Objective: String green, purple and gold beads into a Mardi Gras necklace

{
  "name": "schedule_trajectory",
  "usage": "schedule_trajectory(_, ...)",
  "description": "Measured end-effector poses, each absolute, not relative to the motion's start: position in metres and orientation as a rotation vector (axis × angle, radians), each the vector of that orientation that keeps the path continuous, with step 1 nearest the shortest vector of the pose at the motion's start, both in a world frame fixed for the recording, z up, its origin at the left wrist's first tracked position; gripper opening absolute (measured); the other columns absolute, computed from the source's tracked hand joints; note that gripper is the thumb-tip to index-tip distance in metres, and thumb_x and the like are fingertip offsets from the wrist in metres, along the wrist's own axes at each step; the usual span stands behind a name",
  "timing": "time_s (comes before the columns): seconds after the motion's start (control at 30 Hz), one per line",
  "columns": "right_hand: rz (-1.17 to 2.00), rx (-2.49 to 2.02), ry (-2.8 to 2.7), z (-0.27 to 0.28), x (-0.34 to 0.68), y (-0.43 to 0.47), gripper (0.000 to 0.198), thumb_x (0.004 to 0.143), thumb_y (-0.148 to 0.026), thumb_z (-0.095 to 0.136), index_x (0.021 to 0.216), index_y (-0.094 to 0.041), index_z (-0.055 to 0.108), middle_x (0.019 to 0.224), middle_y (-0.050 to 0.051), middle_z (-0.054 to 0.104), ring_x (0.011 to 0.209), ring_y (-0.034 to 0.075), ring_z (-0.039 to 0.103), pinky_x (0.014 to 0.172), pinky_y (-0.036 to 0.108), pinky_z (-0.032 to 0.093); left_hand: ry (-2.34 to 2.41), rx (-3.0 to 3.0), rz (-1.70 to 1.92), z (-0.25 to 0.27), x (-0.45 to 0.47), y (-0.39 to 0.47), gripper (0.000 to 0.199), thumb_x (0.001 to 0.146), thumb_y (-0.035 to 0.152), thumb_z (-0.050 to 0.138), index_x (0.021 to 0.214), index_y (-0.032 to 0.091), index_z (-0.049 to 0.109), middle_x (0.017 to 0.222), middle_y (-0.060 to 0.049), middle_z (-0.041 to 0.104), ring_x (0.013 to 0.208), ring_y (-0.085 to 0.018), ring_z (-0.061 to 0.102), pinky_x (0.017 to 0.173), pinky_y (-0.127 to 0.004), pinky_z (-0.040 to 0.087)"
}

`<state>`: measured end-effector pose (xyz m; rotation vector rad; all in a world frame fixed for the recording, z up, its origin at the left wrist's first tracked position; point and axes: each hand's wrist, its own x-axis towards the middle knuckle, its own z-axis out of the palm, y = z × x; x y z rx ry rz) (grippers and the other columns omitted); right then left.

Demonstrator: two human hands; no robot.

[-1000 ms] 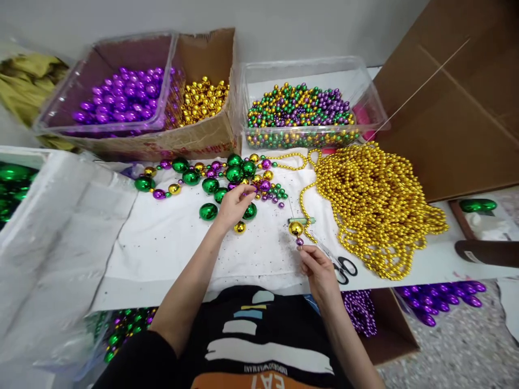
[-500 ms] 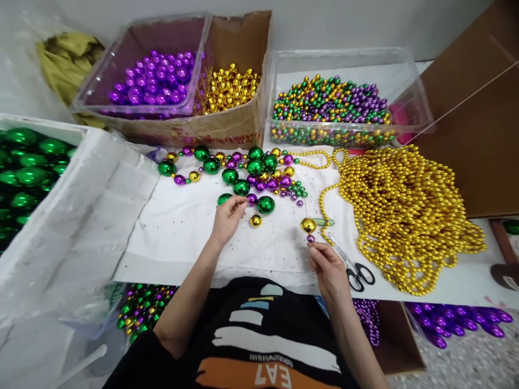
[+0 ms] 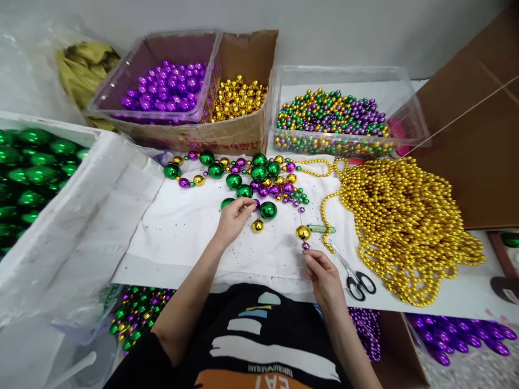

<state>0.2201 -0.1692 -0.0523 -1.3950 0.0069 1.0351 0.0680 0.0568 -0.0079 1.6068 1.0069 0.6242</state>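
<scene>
My left hand (image 3: 235,220) is closed, fingertips on a purple bead (image 3: 257,205) that they partly hide. Close by lie a large green bead (image 3: 268,210) and a gold bead (image 3: 258,225). My right hand (image 3: 323,274) pinches a thin thread just below a small purple bead (image 3: 305,246). On that thread, above the purple bead, sits a larger gold bead (image 3: 303,232). The thread runs up toward a cluster of small green beads (image 3: 300,196). A strung garland of green, purple and gold beads (image 3: 215,171) lies across the white cloth (image 3: 178,232).
Black-handled scissors (image 3: 357,283) and a green tool (image 3: 322,229) lie at right, beside heaped gold bead strands (image 3: 405,227). Behind stand a cardboard box (image 3: 239,138) and a clear bin (image 3: 413,116) of beads. A white foam box (image 3: 117,178) of green beads is at left.
My right hand has moved slightly left with the thread and its two beads. My left hand stays at the purple bead. The whole view has shifted a little.
</scene>
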Motion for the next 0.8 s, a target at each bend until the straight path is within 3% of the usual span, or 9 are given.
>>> schedule_trajectory(0.17, 1.030, -1.396, -0.014, -0.052, 0.220, -0.166, 0.030, 0.060, -0.039, 0.087, 0.082, -0.022, 0.074, 0.073, 0.000, 0.064, 0.052, 0.008, 0.038, 0.048, 0.025, 0.028, 1.019, 1.718, 0.607, -0.003, 0.072, 0.062, 0.019, 0.088, 0.032, 0.060, 0.098, 0.019, 0.069, 0.087, -0.003, 0.071, 0.073, -0.014, 0.062, 0.068, -0.027, 0.050)
schedule_trajectory(0.27, 1.011, -1.396, 0.001, -0.051, 0.223, -0.171, 0.031, 0.060, -0.039, 0.087, 0.082, -0.022, 0.074, 0.074, 0.000, 0.065, 0.051, 0.008, 0.040, 0.048, 0.025, 0.029, 0.932, 2.001, 0.575, -0.002, 0.098, 0.057, 0.016, 0.091, 0.023, 0.056, 0.097, 0.019, 0.070, 0.097, -0.004, 0.071, 0.086, -0.017, 0.062, 0.078, -0.031, 0.049)
schedule_trajectory(0.37, 0.974, -1.402, -0.003, -0.047, 0.227, -0.180, 0.029, 0.062, -0.039, 0.086, 0.083, -0.022, 0.074, 0.074, 0.000, 0.065, 0.051, 0.008, 0.040, 0.048, 0.025, 0.030, 0.693, 2.391, 0.390, -0.009, 0.140, 0.043, 0.021, 0.091, 0.013, 0.051, 0.095, 0.019, 0.070, 0.104, -0.007, 0.068, 0.098, -0.022, 0.058, 0.086, -0.035, 0.046)
schedule_trajectory(0.5, 0.912, -1.408, -0.005, -0.045, 0.230, -0.193, 0.025, 0.065, -0.037, 0.084, 0.083, -0.023, 0.074, 0.079, 0.001, 0.065, 0.052, 0.008, 0.040, 0.049, 0.026, 0.032, 0.532, 2.658, 0.153, -0.031, 0.192, 0.021, 0.032, 0.088, 0.000, 0.041, 0.099, 0.015, 0.068, 0.109, -0.014, 0.062, 0.101, -0.026, 0.055, 0.083, -0.038, 0.045)
schedule_trajectory(0.67, 0.918, -1.402, 0.028, -0.048, 0.233, -0.202, 0.027, 0.065, -0.038, 0.084, 0.084, -0.023, 0.073, 0.082, 0.001, 0.067, 0.050, 0.008, 0.040, 0.047, 0.026, 0.031, 0.660, 2.383, 0.245, -0.045, 0.205, 0.012, 0.025, 0.089, 0.002, 0.046, 0.096, 0.014, 0.067, 0.106, -0.014, 0.061, 0.101, -0.026, 0.057, 0.087, -0.039, 0.047)
schedule_trajectory(0.8, 0.949, -1.392, 0.031, -0.048, 0.235, -0.201, 0.024, 0.066, -0.037, 0.083, 0.083, -0.023, 0.073, 0.078, 0.000, 0.065, 0.050, 0.008, 0.041, 0.047, 0.026, 0.031, 0.703, 1.709, 0.404, -0.037, 0.180, 0.018, 0.015, 0.084, 0.017, 0.061, 0.096, 0.017, 0.070, 0.095, -0.006, 0.064, 0.082, -0.017, 0.061, 0.079, -0.033, 0.052)
